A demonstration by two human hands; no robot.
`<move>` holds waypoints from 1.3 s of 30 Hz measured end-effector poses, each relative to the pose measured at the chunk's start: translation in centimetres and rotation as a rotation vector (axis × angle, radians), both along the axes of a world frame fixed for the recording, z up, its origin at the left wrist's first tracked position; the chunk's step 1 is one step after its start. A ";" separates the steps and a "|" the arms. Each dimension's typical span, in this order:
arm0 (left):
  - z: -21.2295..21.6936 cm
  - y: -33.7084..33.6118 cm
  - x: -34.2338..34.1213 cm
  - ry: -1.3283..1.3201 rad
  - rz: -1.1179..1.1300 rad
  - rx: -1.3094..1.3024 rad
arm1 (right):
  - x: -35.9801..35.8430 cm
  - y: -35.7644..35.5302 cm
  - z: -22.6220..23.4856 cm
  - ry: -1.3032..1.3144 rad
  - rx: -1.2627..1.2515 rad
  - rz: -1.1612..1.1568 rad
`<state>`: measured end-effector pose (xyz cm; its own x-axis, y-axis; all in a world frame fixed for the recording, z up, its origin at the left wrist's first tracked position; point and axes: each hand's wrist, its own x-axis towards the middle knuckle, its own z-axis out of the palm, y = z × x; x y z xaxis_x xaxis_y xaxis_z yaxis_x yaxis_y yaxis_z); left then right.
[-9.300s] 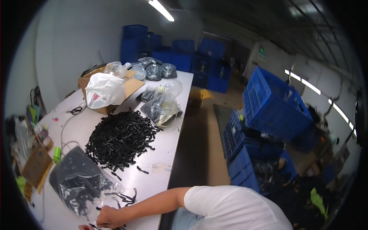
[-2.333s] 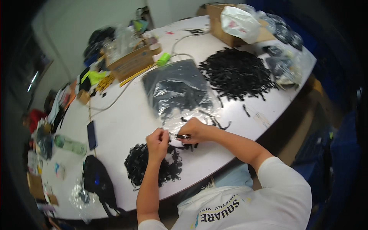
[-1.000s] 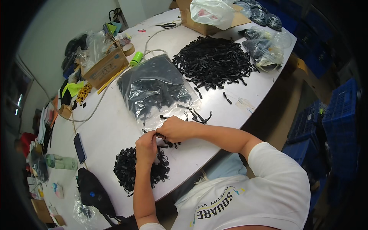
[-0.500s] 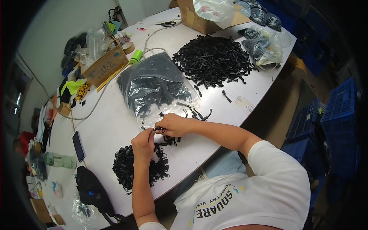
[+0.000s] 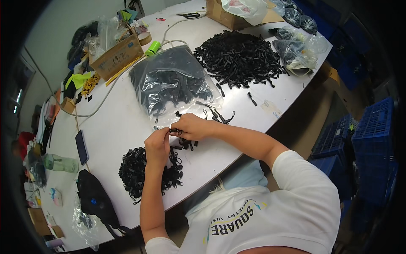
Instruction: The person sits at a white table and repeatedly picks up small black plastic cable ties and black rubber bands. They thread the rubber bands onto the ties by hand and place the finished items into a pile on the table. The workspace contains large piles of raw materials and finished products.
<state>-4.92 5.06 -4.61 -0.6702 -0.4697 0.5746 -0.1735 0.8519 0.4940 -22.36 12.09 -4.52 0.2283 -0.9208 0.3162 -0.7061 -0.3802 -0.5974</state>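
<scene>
My left hand [image 5: 157, 146] and my right hand [image 5: 191, 127] meet over the table's near side, fingertips pinched close together. Between them is a small black zipper pull [image 5: 174, 131] with a cord loop; its finer parts are too small to make out. Just under my right hand lie a few more black pieces [image 5: 186, 144], partly covered by it. A heap of small black looped pieces [image 5: 132, 173] spreads beneath and around my left forearm. Beyond my hands lie several loose zipper pulls [image 5: 218, 116], beside a clear plastic bag [image 5: 169, 80] holding dark pieces.
A large heap of black zipper pulls [image 5: 239, 57] covers the far right of the white table [image 5: 237, 139]. Behind it stands a cardboard box [image 5: 226, 17]. To the left are a phone [image 5: 82, 147], a green bottle [image 5: 60, 163] and a black pouch [image 5: 96, 197]. Blue crates [image 5: 372, 127] stand at right.
The whole view has shifted slightly, so the table and hands sit a little higher. Both hands keep their pinch on the small black piece, with little change in pose.
</scene>
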 end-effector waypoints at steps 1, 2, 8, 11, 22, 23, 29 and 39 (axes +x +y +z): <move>0.0 0.0 0.0 0.002 -0.001 0.033 | 0.0 0.0 -0.1 0.023 0.004 -0.015; 0.0 0.0 0.0 0.005 -0.003 0.066 | 0.1 0.0 -0.2 0.046 0.007 -0.031; 0.6 0.7 -0.4 0.013 -0.007 0.095 | 0.4 -0.1 -0.8 0.203 -0.013 -0.154; 1.0 0.7 -0.4 -0.030 0.016 0.129 | 0.5 0.0 -0.7 0.206 -0.028 -0.179; 0.6 0.7 -0.7 0.051 0.006 0.094 | 0.4 0.0 -1.2 0.228 -0.100 -0.190; 0.5 0.7 -0.7 0.050 -0.002 0.061 | 0.3 0.0 -1.2 0.241 -0.092 -0.188; 0.3 0.1 -0.2 0.002 0.083 -0.099 | 0.5 0.0 -1.0 0.245 -0.075 -0.188; 0.6 1.1 -0.9 0.292 -0.253 0.844 | 0.6 0.4 -0.5 -0.018 -0.222 -0.139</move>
<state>-5.79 6.19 -4.06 -0.6924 -0.6686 0.2712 0.1974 0.1860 0.9625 -21.74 12.50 -5.07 0.0966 -0.8505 0.5171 -0.7506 -0.4035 -0.5233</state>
